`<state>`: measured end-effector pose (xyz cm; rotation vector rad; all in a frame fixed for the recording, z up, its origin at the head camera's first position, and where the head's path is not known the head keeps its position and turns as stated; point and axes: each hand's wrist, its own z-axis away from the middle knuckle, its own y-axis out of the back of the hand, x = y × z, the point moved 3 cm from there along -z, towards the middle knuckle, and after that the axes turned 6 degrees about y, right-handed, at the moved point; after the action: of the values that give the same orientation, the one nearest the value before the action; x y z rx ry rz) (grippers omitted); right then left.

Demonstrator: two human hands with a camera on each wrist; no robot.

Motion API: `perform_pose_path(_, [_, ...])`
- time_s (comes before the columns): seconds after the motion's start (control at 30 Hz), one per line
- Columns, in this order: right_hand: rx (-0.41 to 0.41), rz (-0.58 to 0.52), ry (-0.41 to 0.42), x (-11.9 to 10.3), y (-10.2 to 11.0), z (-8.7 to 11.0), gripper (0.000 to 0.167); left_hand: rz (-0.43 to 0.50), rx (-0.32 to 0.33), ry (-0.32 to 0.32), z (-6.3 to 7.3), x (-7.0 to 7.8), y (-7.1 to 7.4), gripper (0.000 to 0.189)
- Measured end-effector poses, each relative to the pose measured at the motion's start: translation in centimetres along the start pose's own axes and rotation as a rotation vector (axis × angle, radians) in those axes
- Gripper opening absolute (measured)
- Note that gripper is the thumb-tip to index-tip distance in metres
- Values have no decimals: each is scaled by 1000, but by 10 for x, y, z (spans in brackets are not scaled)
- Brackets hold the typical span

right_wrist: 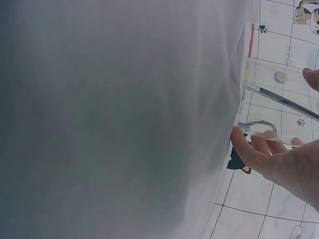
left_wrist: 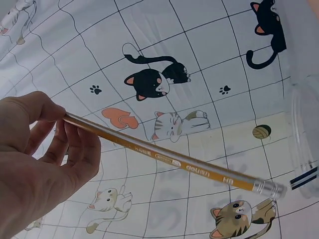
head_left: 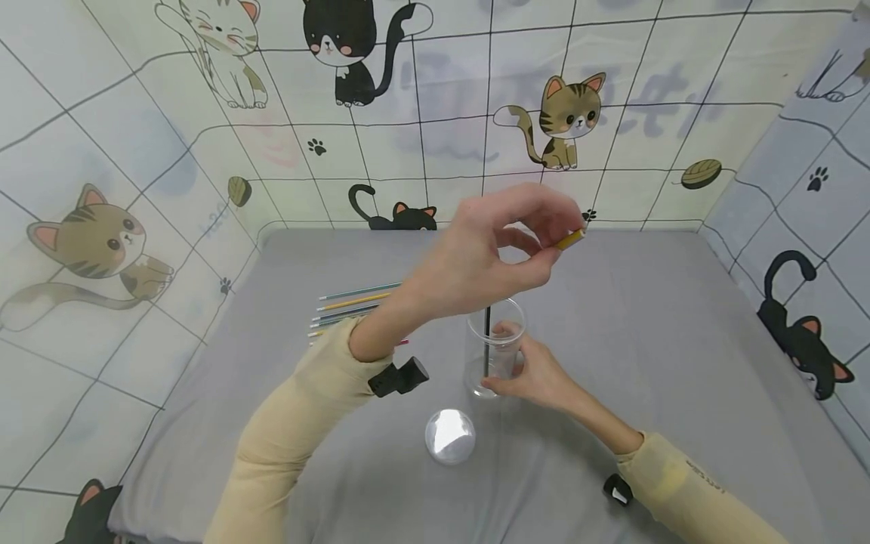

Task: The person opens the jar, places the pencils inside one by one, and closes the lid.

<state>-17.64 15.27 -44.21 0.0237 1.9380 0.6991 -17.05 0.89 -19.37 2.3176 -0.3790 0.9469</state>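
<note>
My left hand [head_left: 489, 253] is raised above the cup, pinching a yellow pencil [left_wrist: 174, 158] between thumb and fingers near one end. The pencil's metal-banded end points down toward the cup's mouth in the left wrist view. Low on the right, my right hand [head_left: 544, 374] grips a clear plastic cup [head_left: 504, 341] round its side, thumb and fingers close to the base. The cup stands upright on the grey cloth. Inside it a dark pencil [right_wrist: 289, 103] leans, its metal-banded end at the bottom.
Several pencils [head_left: 353, 302] lie side by side behind my left forearm, partly hidden by it. A clear round lid [head_left: 450, 437] rests on the grey cloth [head_left: 632, 317] in front of the cup. Cat-print sheets [head_left: 448, 151] wall in the back and sides.
</note>
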Motion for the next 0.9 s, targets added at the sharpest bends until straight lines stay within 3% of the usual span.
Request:
perform_pose_path(0.37, [-2,28,38,2,1,-1,73,43,-16,52,3,-26,-16,25])
perform_pose_path(0.67, [0,15,55,2,1,-1,79,37,-14,33,5,-27,-22,25])
perform_pose_path(0.9, [-4,11,47,3,1,0,79,3,-25,88,13,-50,-26,24])
